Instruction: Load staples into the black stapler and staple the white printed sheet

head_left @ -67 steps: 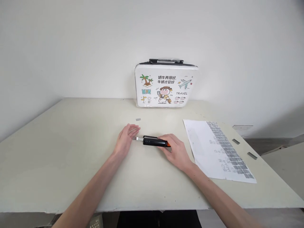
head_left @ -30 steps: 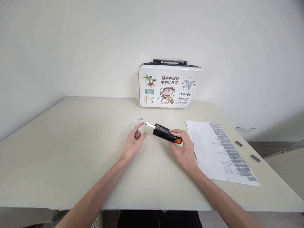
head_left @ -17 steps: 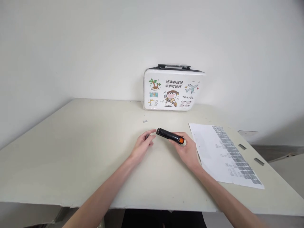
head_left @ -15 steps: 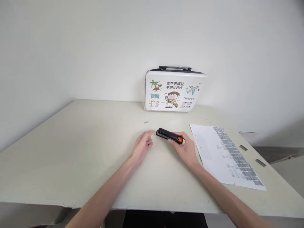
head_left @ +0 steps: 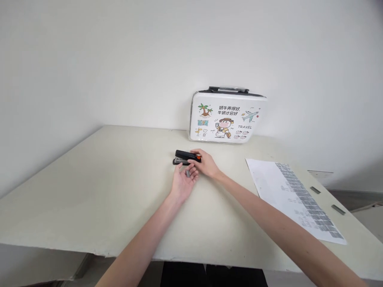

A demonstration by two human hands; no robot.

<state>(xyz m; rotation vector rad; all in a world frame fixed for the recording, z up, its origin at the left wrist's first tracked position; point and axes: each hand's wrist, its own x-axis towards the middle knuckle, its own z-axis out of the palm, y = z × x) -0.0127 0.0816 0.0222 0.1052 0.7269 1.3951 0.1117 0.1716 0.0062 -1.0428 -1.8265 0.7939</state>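
Stapler (head_left: pixel 183 154), black with an orange patch near its rear, sits in a worker's grip over the middle of a pale table (head_left: pixel 98 195), its front end pointing left and its upper arm raised a little from the base, metal showing between. From where I stand, I cannot tell whether its base touches the tabletop. The right hand (head_left: pixel 207 163) is closed around the rear, thumb on the near side. Just in front, the left hand (head_left: pixel 182 185) lies half open, palm up, fingers loosely curled about a small gray staple strip (head_left: pixel 188 173); its thumb tip reaches the stapler's base, though contact is unclear.

To the right lies a sheet of paper (head_left: pixel 266 181) with a band of gray blocks, and beyond it, near the table's edge, two more staple strips (head_left: pixel 338 209). Behind, a white carrying case (head_left: pixel 206 137) printed with a cartoon cow, palm trees and "TRAVEL" stands upright by the white wall (head_left: pixel 119 59).
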